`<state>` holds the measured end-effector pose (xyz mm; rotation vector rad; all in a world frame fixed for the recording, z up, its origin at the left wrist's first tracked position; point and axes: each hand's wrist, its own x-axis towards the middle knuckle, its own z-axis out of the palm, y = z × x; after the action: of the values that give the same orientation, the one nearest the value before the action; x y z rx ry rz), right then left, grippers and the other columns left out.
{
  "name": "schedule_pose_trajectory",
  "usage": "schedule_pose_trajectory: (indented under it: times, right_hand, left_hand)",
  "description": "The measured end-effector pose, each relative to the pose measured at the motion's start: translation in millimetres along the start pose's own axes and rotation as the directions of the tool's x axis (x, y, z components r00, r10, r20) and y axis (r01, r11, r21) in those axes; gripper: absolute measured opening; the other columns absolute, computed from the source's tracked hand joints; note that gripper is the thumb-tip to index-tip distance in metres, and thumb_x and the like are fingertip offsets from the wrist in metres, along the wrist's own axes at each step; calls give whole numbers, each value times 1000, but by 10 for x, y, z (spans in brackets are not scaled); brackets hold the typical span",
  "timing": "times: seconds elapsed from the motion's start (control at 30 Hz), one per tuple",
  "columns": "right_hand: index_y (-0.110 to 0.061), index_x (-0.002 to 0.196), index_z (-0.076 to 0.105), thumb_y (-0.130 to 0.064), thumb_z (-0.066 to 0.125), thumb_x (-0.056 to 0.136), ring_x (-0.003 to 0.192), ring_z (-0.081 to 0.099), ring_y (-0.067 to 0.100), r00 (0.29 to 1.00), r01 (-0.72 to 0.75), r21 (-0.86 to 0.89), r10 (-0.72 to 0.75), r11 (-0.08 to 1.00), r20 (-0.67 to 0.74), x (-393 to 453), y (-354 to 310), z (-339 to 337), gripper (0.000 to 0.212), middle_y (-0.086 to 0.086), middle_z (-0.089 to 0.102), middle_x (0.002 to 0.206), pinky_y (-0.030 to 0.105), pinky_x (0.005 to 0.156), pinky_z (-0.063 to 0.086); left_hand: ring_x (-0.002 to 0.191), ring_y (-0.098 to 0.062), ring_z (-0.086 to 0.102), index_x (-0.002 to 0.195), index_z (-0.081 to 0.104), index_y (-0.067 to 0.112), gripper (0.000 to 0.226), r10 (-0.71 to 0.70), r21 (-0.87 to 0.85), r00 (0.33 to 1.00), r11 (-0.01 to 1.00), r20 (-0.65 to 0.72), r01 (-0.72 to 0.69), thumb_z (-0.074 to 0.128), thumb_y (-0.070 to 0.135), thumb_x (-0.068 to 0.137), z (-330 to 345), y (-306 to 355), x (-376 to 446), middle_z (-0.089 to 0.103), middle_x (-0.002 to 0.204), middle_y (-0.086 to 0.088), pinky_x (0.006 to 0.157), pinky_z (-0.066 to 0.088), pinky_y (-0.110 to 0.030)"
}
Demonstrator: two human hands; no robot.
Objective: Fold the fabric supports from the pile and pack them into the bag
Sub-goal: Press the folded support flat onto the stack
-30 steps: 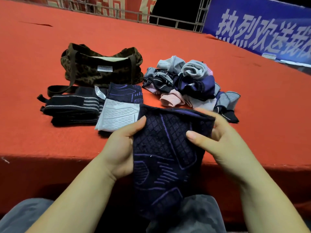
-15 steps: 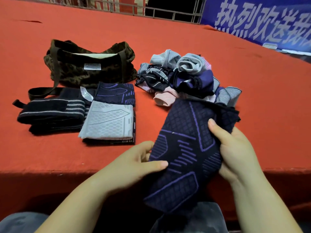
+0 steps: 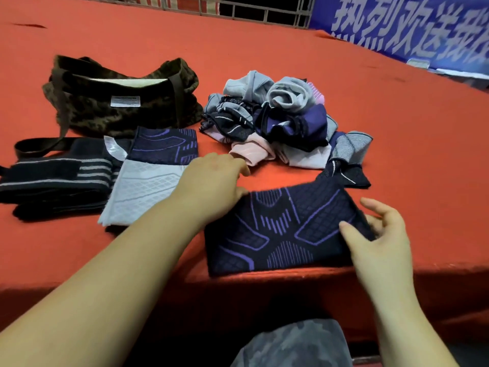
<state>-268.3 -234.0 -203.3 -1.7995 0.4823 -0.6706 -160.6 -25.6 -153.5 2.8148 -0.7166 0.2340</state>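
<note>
banner [image 3: 412, 30] text blurred, cut off at r. edge.

Open red table [image 3: 397, 115] right of the pile [image 3: 277, 123]; folded supports [image 3: 148, 176] block the bag [image 3: 119, 102].

navy-and-purple support [image 3: 280, 229] flat at the near edge; pile [image 3: 277, 123] and bag [image 3: 119, 102] behind

the patterned support lies spread out, long side across. at its 12 o'clock sits the jumbled pile of grey, pink and navy pieces. folded supports [image 3: 148, 178] lie stacked at its 9 o'clock, and the dark mottled bag stands open at 10 o'clock.
</note>
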Motion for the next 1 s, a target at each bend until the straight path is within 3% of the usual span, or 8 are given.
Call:
schedule_pose_trajectory:
  times: [0.13, 0.23, 0.3, 0.47, 0.57, 0.67, 0.8, 1.0]
  right_hand:
    - [-17, 121, 53, -3, 68, 77, 113, 49, 24, 976, 164, -426, -209, 890, -62, -100, 73, -38, 49, 4, 54, 118, 34, 100, 36]
    - [-18, 117, 58, -17, 56, 78, 107, 51, 14, 930, 354, -390, -363, 850, 55, -216, -18, 102, 39, -8, 56, 110, 28, 98, 35]
    - [-20, 114, 62, -18, 50, 81, 108, 51, 7, 878, 474, -339, -409, 812, 248, -267, -68, 267, 36, -15, 57, 109, 31, 103, 35]
    - [-31, 145, 31, -37, 38, 99, 145, 10, 8, 872, 369, -603, -39, 707, 488, -196, 12, 392, 47, -9, 20, 156, 29, 116, -1]
    - [-35, 149, 16, -51, 32, 95, 146, -4, 8, 882, 344, -719, 55, 604, 469, -156, 65, 343, 58, -8, 2, 159, 32, 116, -6]
    - [-35, 150, 12, -57, 28, 93, 145, -8, 7, 868, 362, -716, 65, 597, 492, -176, 45, 340, 63, -8, -2, 159, 33, 116, -7]
    - [-40, 148, 14, -80, 10, 67, 143, -9, 1, 812, 458, -633, -4, 625, 584, -336, 7, 405, 91, -14, -2, 158, 27, 113, -12]
    - [-41, 146, 23, -77, 17, 61, 145, -2, 3, 727, 585, -506, -134, 634, 674, -627, -66, 695, 93, -11, 5, 158, 23, 109, -14]
  left_hand:
    - [118, -22, 49, 126, 54, 24, 37, 88, -105, 994, 990, -60, -94, 49, 37, 92, 211, 274, -189, 56, 128, 2, 101, 36, -36]
    - [125, -29, 47, 130, 52, 14, 50, 108, -63, 994, 992, 3, -107, 37, 42, 91, 400, 502, -364, 52, 134, -10, 106, 36, -41]
    - [144, -26, 18, 148, 24, 15, 60, 24, -2, 984, 1000, 176, -24, 29, 46, 97, 566, 525, -422, 20, 156, -11, 116, 13, -40]
    - [147, -16, -7, 151, -6, 22, 84, -42, 50, 978, 998, 203, 32, -6, 67, 80, 673, 354, -583, -9, 160, 0, 116, -7, -33]
    - [144, -23, 21, 150, 22, 14, 90, -54, 58, 990, 997, 128, 47, 1, 63, 78, 617, 204, -705, 17, 157, -7, 116, 14, -37]
    - [116, -28, 60, 119, 65, 9, 58, -11, -117, 999, 993, -49, 5, 35, 44, 84, 619, 100, -865, 62, 126, -10, 96, 43, -42]
    - [103, 5, 58, 101, 69, 27, 26, -179, -586, 974, 808, -136, 67, 59, 10, 85, 462, 113, -1029, 67, 106, 16, 94, 35, -3]
    - [79, 10, 61, 84, 66, 31, 46, -304, -835, 952, 520, 15, 180, 56, -13, 79, 354, 52, -957, 70, 84, 20, 76, 44, -5]
